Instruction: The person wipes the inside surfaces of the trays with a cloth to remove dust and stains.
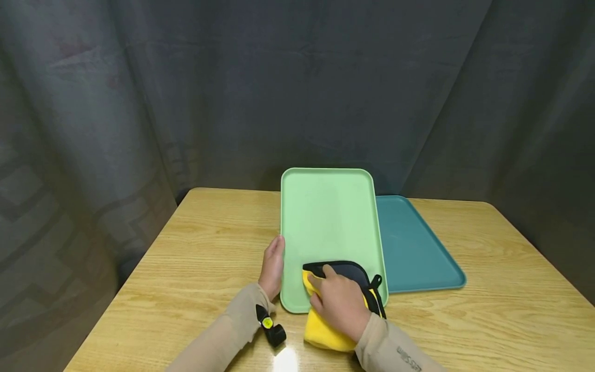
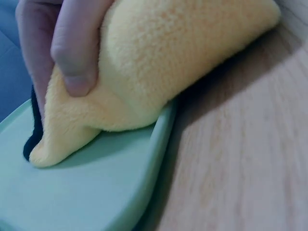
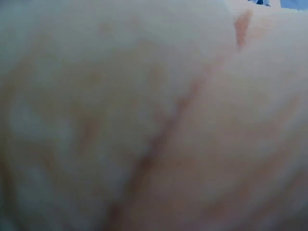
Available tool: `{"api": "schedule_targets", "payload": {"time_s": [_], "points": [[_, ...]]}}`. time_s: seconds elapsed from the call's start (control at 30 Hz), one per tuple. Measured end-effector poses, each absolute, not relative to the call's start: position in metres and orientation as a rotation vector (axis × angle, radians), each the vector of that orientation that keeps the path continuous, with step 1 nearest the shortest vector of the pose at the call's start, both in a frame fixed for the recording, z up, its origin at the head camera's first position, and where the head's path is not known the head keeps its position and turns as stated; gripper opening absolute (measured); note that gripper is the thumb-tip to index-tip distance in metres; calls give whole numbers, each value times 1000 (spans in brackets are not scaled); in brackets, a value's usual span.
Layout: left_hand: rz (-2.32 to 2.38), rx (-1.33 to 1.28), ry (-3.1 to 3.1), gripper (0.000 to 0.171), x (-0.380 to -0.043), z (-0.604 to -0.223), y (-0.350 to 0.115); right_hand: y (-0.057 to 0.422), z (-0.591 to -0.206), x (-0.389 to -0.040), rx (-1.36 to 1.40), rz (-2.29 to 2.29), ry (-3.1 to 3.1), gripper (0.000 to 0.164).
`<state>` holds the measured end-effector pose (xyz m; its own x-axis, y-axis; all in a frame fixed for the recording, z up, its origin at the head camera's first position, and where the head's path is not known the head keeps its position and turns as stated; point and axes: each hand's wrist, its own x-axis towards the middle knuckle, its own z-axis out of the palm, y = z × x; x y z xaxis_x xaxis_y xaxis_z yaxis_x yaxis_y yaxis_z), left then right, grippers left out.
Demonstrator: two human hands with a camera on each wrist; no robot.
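A light green tray (image 1: 331, 217) lies lengthwise in front of me, overlapping a blue tray. My left hand (image 1: 273, 266) holds its left edge, and the fingers on the underside are hidden. On the tray's near end, my right hand (image 1: 341, 302) grips a cleaning cloth, yellow and dark grey with black trim (image 1: 350, 271). In the left wrist view, fingertips (image 2: 79, 84) dig into the fluffy yellow cloth (image 2: 159, 57), which bunches against the tray surface and hangs over the rim (image 2: 161, 139). The right wrist view is filled by a blurred, pale close-up surface.
The blue tray (image 1: 418, 248) lies on the wooden table (image 1: 209, 232) to the right, partly covered by the green one. A black strap with a yellow button (image 1: 267, 323) is worn on my left wrist. Dark curtains (image 1: 297, 93) hang behind the table.
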<state>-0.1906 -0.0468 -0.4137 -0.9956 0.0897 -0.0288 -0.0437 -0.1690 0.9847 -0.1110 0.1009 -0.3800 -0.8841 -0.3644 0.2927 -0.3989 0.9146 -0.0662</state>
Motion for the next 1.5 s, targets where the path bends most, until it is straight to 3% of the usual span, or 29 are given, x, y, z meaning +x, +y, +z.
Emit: {"api": "schedule_targets", "payload": {"time_s": [1.5], "points": [[2364,51,1971,57,-194,-414,-45,197,-373,-103,43,300,-3036,37]]}}
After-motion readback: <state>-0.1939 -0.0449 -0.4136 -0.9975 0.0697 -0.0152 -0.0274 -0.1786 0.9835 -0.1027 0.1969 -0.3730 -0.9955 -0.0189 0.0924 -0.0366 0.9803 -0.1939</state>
